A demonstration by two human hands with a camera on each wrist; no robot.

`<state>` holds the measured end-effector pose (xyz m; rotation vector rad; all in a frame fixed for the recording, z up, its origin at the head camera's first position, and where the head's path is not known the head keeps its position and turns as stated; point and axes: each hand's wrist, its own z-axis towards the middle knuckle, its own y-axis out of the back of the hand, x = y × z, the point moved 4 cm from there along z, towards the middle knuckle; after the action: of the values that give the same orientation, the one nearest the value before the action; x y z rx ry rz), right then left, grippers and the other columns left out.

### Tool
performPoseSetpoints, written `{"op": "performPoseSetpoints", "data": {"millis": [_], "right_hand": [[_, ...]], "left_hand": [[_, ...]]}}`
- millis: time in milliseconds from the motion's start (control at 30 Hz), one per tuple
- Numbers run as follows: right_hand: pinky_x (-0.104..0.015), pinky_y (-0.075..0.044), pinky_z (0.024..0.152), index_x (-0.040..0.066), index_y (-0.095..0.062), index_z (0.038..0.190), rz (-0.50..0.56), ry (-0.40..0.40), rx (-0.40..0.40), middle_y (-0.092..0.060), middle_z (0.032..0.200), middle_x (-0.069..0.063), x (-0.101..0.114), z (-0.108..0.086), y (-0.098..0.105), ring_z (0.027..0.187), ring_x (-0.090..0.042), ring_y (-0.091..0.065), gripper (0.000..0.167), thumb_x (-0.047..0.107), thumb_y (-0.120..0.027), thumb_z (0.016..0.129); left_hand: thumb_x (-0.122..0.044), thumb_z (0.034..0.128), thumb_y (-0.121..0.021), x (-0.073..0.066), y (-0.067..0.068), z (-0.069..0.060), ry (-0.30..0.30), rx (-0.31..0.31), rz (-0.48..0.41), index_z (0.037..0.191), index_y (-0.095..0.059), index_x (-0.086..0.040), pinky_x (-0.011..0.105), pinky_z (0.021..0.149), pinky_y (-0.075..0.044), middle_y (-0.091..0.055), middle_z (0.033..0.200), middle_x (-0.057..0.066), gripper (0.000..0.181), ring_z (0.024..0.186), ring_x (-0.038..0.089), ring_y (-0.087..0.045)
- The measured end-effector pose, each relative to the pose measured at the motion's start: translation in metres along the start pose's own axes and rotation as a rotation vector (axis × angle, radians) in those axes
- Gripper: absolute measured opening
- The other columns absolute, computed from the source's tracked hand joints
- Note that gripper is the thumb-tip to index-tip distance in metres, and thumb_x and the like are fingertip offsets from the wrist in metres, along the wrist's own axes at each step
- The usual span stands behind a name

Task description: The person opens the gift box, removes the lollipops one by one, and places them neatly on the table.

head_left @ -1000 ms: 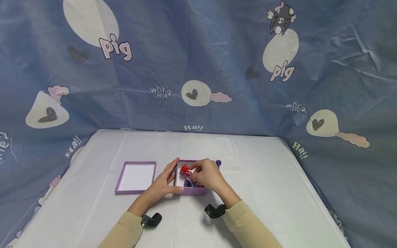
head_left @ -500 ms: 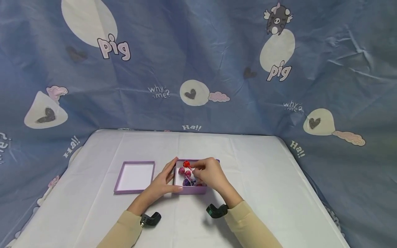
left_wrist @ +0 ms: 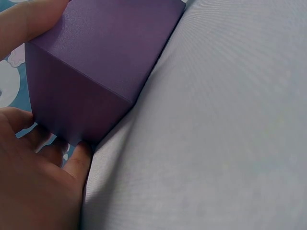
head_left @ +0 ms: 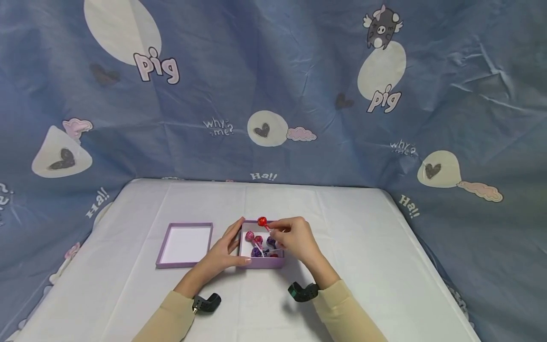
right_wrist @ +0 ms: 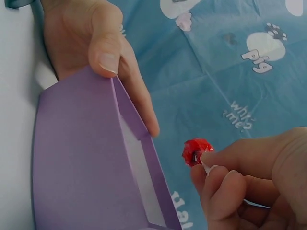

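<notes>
In the head view, a purple open-topped box (head_left: 261, 262) stands on the white table with several lollipops inside. My left hand (head_left: 222, 250) holds the box at its left side, thumb at the front and index finger stretched toward the back. The left wrist view shows the other fingers against the box wall. My right hand (head_left: 297, 240) pinches the stick of a red-wrapped lollipop (head_left: 262, 221) over the back of the box. In the right wrist view, this lollipop's head sticks out past the fingertips. Pink lollipops (head_left: 249, 236) and a purple lollipop (head_left: 256, 252) lie inside; my right hand covers part of the box.
A shallow purple-rimmed lid (head_left: 157, 264) with a white inside lies on the table (head_left: 363, 247) left of the box. A blue printed cloth (head_left: 205, 156) hangs behind the table.
The red lollipop has risen from low in the box toward its back rim, moving slightly right with my right hand. Pink and purple lollipops beneath are uncovered. My left hand stays on the box.
</notes>
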<state>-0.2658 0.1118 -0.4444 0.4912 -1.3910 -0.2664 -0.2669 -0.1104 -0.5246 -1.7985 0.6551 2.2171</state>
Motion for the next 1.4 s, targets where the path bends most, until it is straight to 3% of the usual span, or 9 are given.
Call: {"op": "performPoseSetpoints", "data": {"millis": [67, 300, 767, 1033, 1167, 1400], "right_hand": [[-0.026, -0.054, 0.048, 0.012, -0.081, 0.101, 0.015, -0.006, -0.007, -0.073, 0.078, -0.003, 0.000, 0.000, 0.002, 0.064, -0.035, -0.068, 0.014, 0.008, -0.073, 0.089], [-0.027, -0.055, 0.048, 0.012, -0.081, 0.099, 0.006, -0.014, -0.032, -0.073, 0.081, -0.003, -0.001, 0.002, 0.011, 0.058, -0.018, -0.063, 0.014, 0.007, -0.074, 0.088], [-0.038, -0.058, 0.051, 0.013, -0.081, 0.096, 0.022, -0.046, -0.114, -0.071, 0.076, -0.002, -0.010, 0.003, 0.036, 0.058, -0.018, -0.061, 0.010, 0.009, -0.077, 0.088], [-0.033, -0.056, 0.052, 0.013, -0.081, 0.098, 0.039, -0.072, -0.175, -0.074, 0.082, -0.010, -0.020, 0.002, 0.056, 0.065, -0.035, -0.065, 0.012, 0.009, -0.076, 0.088], [-0.035, -0.059, 0.054, 0.012, -0.081, 0.100, 0.054, -0.109, -0.206, -0.074, 0.086, -0.013, -0.024, 0.001, 0.065, 0.066, -0.034, -0.065, 0.013, 0.010, -0.076, 0.088], [-0.027, -0.057, 0.053, 0.009, -0.080, 0.102, 0.071, -0.138, -0.242, -0.073, 0.081, -0.009, -0.037, -0.001, 0.076, 0.063, -0.029, -0.064, 0.014, 0.009, -0.077, 0.088]], "left_hand": [[-0.021, 0.0788, -0.088, 0.000, 0.000, 0.000, -0.011, 0.000, -0.008, 0.162, -0.015, -0.031, 0.039, 0.119, -0.024, -0.008, 0.168, 0.009, 0.111, 0.152, 0.032, -0.011], [-0.020, 0.0788, -0.087, 0.000, 0.001, -0.001, -0.010, -0.003, -0.013, 0.162, -0.015, -0.029, 0.039, 0.119, -0.024, -0.008, 0.168, 0.008, 0.111, 0.152, 0.031, -0.011], [-0.017, 0.0774, -0.088, 0.004, 0.006, 0.000, -0.005, -0.015, -0.006, 0.163, -0.015, -0.027, 0.037, 0.119, -0.023, -0.007, 0.168, 0.008, 0.113, 0.152, 0.028, -0.009], [-0.019, 0.0782, -0.088, 0.002, 0.005, -0.001, -0.008, -0.007, -0.021, 0.162, -0.015, -0.029, 0.037, 0.119, -0.023, -0.007, 0.168, 0.009, 0.112, 0.152, 0.029, -0.009], [-0.018, 0.0782, -0.088, 0.001, 0.004, -0.001, -0.011, 0.000, -0.029, 0.162, -0.014, -0.029, 0.037, 0.119, -0.023, -0.007, 0.168, 0.008, 0.113, 0.152, 0.029, -0.009], [-0.016, 0.0795, -0.087, -0.001, 0.001, 0.000, -0.009, 0.018, -0.051, 0.162, -0.013, -0.030, 0.034, 0.119, -0.022, -0.005, 0.168, 0.007, 0.111, 0.152, 0.028, -0.009]]}}
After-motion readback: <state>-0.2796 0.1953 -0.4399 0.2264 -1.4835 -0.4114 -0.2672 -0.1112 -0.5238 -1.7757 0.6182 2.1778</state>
